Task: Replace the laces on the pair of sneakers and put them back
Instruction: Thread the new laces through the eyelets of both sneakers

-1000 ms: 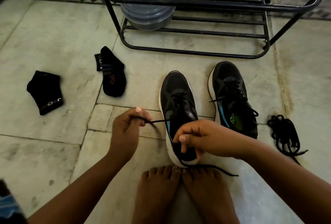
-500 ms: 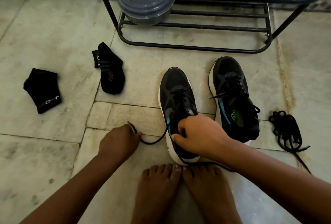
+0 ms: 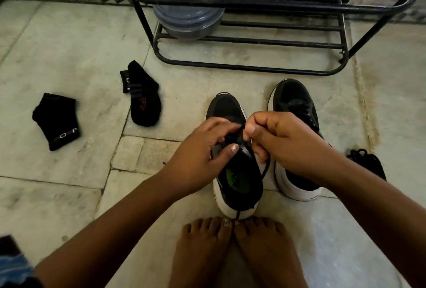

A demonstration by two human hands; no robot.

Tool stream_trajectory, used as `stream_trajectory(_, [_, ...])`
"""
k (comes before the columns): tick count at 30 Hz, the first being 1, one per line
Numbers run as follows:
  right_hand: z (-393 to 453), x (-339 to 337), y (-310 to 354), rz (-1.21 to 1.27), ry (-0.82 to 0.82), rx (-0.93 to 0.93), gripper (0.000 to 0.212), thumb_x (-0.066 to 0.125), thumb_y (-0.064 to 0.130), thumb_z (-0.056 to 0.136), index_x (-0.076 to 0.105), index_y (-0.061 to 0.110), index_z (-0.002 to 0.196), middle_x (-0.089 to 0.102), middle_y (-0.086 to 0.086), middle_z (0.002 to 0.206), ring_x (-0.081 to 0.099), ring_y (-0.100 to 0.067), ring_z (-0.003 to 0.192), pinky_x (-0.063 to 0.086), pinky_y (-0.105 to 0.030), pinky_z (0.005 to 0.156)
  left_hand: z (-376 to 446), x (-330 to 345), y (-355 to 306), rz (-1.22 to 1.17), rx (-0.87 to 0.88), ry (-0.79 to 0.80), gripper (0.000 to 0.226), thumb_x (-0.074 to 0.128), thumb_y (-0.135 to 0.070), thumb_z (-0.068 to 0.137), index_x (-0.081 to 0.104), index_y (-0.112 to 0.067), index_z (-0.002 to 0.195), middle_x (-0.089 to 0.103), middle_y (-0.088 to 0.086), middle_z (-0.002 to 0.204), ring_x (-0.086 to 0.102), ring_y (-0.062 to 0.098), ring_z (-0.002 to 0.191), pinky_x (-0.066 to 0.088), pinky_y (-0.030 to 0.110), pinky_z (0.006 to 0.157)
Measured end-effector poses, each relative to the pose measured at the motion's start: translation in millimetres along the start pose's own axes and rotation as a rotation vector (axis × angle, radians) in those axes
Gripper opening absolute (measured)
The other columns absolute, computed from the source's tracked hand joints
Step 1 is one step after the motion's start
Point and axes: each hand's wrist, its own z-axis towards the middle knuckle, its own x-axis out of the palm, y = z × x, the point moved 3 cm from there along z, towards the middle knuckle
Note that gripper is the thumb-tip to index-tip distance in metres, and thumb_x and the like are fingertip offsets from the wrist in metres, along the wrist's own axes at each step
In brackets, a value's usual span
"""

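Observation:
Two black sneakers with white soles stand side by side on the stone floor in front of my bare feet. Over the left sneaker (image 3: pixel 237 181) both hands meet at the lacing. My left hand (image 3: pixel 198 156) has its thumb on the tongue and its fingers curled at the black lace (image 3: pixel 265 170). My right hand (image 3: pixel 283 144) pinches that lace near the upper eyelets; a loop hangs down beside the shoe. The right sneaker (image 3: pixel 292 101) is laced, its heel partly hidden by my right wrist. A loose bundle of black laces (image 3: pixel 366 161) lies at the right.
Two black socks (image 3: pixel 57 121) (image 3: pixel 143 98) lie on the floor to the left. A black metal shoe rack (image 3: pixel 253 66) stands behind the sneakers, holding a grey lidded plastic container (image 3: pixel 189 8) on its lower bars.
My left hand came in from the floor at the left to the sneaker's tongue. My right hand rose to the upper eyelets. The lace no longer stretches out to the left.

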Motion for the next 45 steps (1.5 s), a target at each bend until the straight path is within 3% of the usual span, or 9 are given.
stream_trajectory(3, [-2, -4, -5, 0.004, 0.004, 0.024, 0.024, 0.045, 0.020, 0.098, 0.060, 0.017, 0.079, 0.056, 0.006, 0.051, 0.052, -0.001, 0.049, 0.044, -0.013, 0.057, 2, -2, 2, -0.251, -0.198, -0.131, 0.020, 0.047, -0.029, 0.096, 0.065, -0.022, 0.090, 0.062, -0.014, 0.100, 0.058, -0.002, 0.094, 0.046, 0.015, 0.079])
stream_trajectory(9, [-3, -21, -38, -0.157, 0.019, 0.245, 0.026, 0.047, 0.020, 0.098, 0.063, 0.017, 0.077, 0.061, 0.003, 0.055, 0.055, -0.003, 0.052, 0.048, -0.024, 0.063, -3, -10, 25, -1.258, -0.795, -0.293, 0.029, 0.043, -0.030, 0.098, 0.056, -0.017, 0.076, 0.071, 0.003, 0.088, 0.064, 0.014, 0.080, 0.055, 0.027, 0.070])
stream_trajectory(13, [-6, -24, -48, -0.431, 0.009, 0.317, 0.026, 0.053, 0.034, 0.094, 0.065, 0.024, 0.074, 0.059, 0.006, 0.056, 0.049, 0.008, 0.042, 0.034, -0.007, 0.047, -7, -4, 29, -1.425, -0.903, -0.334, 0.029, 0.044, -0.028, 0.098, 0.052, -0.017, 0.072, 0.073, 0.006, 0.093, 0.066, 0.016, 0.084, 0.055, 0.028, 0.075])
stream_trajectory(17, [-8, -32, -50, -0.522, 0.003, 0.385, 0.025, 0.051, 0.031, 0.096, 0.068, 0.020, 0.082, 0.055, 0.007, 0.059, 0.050, -0.001, 0.049, 0.032, -0.013, 0.046, -10, -2, 33, -1.458, -0.943, -0.361, 0.028, 0.046, -0.027, 0.097, 0.054, -0.016, 0.073, 0.073, 0.002, 0.091, 0.065, 0.015, 0.080, 0.056, 0.027, 0.070])
stream_trajectory(23, [-9, -43, -53, -0.462, 0.020, 0.489, 0.013, 0.048, 0.010, 0.094, 0.060, 0.017, 0.096, 0.065, -0.003, 0.089, 0.055, -0.012, 0.068, 0.046, -0.022, 0.058, -12, -2, 38, -1.391, -0.931, -0.368, 0.014, 0.054, -0.021, 0.094, 0.067, -0.022, 0.088, 0.068, -0.005, 0.082, 0.059, 0.006, 0.063, 0.052, 0.019, 0.054])
stream_trajectory(30, [-7, -37, -41, -0.401, -0.173, 0.314, 0.024, 0.060, 0.041, 0.088, 0.066, 0.022, 0.074, 0.063, 0.006, 0.068, 0.056, -0.005, 0.065, 0.037, -0.018, 0.053, 14, -17, 35, -1.156, -0.838, -0.371, 0.013, 0.057, -0.016, 0.092, 0.068, -0.019, 0.098, 0.063, -0.008, 0.078, 0.048, 0.004, 0.057, 0.044, 0.015, 0.045])
stream_trajectory(36, [4, -21, -50, 0.199, -0.235, 0.251, 0.016, 0.062, 0.017, 0.089, 0.068, 0.005, 0.081, 0.063, 0.000, 0.061, 0.054, 0.000, 0.053, 0.044, -0.012, 0.051, 7, -7, 31, -0.526, -0.650, -0.362, 0.017, 0.058, -0.022, 0.093, 0.060, -0.022, 0.109, 0.057, -0.002, 0.100, 0.058, 0.008, 0.073, 0.056, 0.024, 0.061])
stream_trajectory(41, [17, -6, -57, 0.271, -0.191, 0.230, 0.011, 0.062, 0.002, 0.088, 0.069, 0.009, 0.085, 0.069, -0.007, 0.072, 0.060, -0.009, 0.062, 0.050, -0.015, 0.057, 3, 10, 11, -0.181, -0.390, -0.077, 0.013, 0.059, -0.029, 0.091, 0.070, -0.027, 0.097, 0.063, -0.013, 0.095, 0.056, -0.010, 0.073, 0.043, 0.005, 0.064])
stream_trajectory(45, [25, -5, -61, 0.169, -0.202, 0.222, 0.011, 0.064, 0.003, 0.087, 0.071, 0.012, 0.083, 0.069, -0.004, 0.072, 0.062, -0.003, 0.060, 0.048, -0.014, 0.055, 16, 8, 8, -0.022, -0.455, 0.077, 0.020, 0.056, -0.030, 0.093, 0.074, -0.020, 0.096, 0.070, -0.008, 0.080, 0.059, -0.002, 0.064, 0.048, 0.019, 0.061])
